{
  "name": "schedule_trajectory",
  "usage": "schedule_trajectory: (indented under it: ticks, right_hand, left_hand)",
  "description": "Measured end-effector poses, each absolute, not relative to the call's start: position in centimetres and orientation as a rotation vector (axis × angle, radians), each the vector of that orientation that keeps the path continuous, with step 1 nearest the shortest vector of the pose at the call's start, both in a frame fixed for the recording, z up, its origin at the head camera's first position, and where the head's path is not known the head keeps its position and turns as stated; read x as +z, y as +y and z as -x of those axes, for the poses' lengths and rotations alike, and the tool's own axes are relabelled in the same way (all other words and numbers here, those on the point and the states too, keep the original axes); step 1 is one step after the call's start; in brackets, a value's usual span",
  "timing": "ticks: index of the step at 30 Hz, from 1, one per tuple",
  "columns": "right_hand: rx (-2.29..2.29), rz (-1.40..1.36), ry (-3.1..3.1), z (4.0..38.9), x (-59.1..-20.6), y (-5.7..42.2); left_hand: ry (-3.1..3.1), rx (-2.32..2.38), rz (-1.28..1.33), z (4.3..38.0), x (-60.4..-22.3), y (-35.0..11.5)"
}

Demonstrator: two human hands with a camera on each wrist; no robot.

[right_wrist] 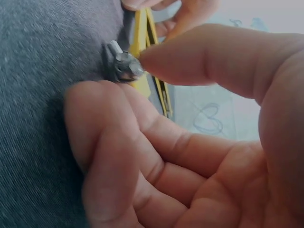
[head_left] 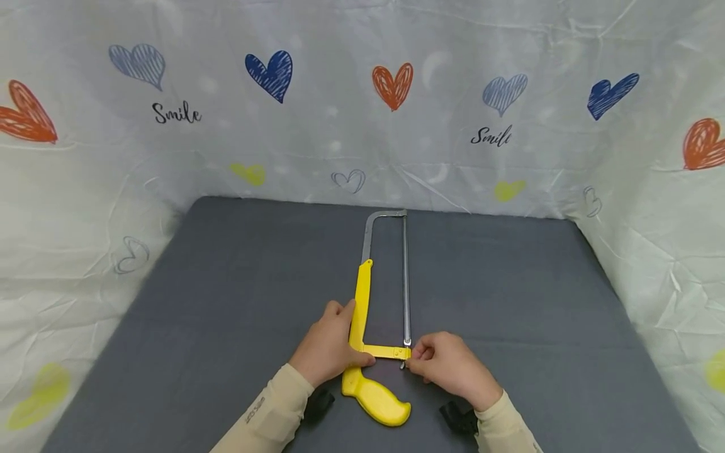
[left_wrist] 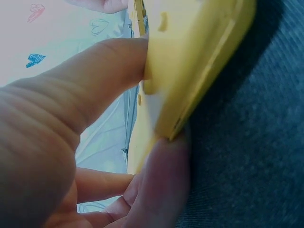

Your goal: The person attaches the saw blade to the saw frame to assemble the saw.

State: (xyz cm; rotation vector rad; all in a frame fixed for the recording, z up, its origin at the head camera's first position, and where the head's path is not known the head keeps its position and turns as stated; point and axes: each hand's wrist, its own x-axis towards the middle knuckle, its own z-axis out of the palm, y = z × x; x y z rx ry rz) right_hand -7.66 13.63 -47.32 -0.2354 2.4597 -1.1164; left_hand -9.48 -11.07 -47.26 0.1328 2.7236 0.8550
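A hacksaw with a yellow frame [head_left: 360, 302] lies on the dark grey cloth, its grey metal front bow pointing away from me. The yellow pistol-shaped handle [head_left: 381, 402] faces my side. My left hand [head_left: 324, 346] grips the frame just above the handle, thumb on one side and fingers under the edge in the left wrist view. On the right runs the straight blade [head_left: 405, 283]. Beside its near end my right hand [head_left: 450, 368] pinches the small metal wing nut [right_wrist: 126, 67] between thumb and curled index finger.
A grey cloth [head_left: 510, 296] covers the table. White sheeting [head_left: 334, 132] with printed hearts encloses the back and both sides. Black straps [head_left: 460, 417] show at the wrists.
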Motion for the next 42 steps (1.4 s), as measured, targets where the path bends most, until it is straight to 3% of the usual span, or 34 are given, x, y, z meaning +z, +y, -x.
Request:
schedule_trajectory:
  ticks: [20, 42]
  right_hand:
    - [-1.07, 0.238, 2.518, 7.9, -46.6, 13.4]
    - [-0.998, 0.055, 2.67, 6.4, -46.8, 11.7]
  left_hand:
    - [2.735, 0.861, -0.123, 9.9, -46.6, -11.2]
    - [2.71, 0.894, -0.116, 9.3, -47.2, -11.1]
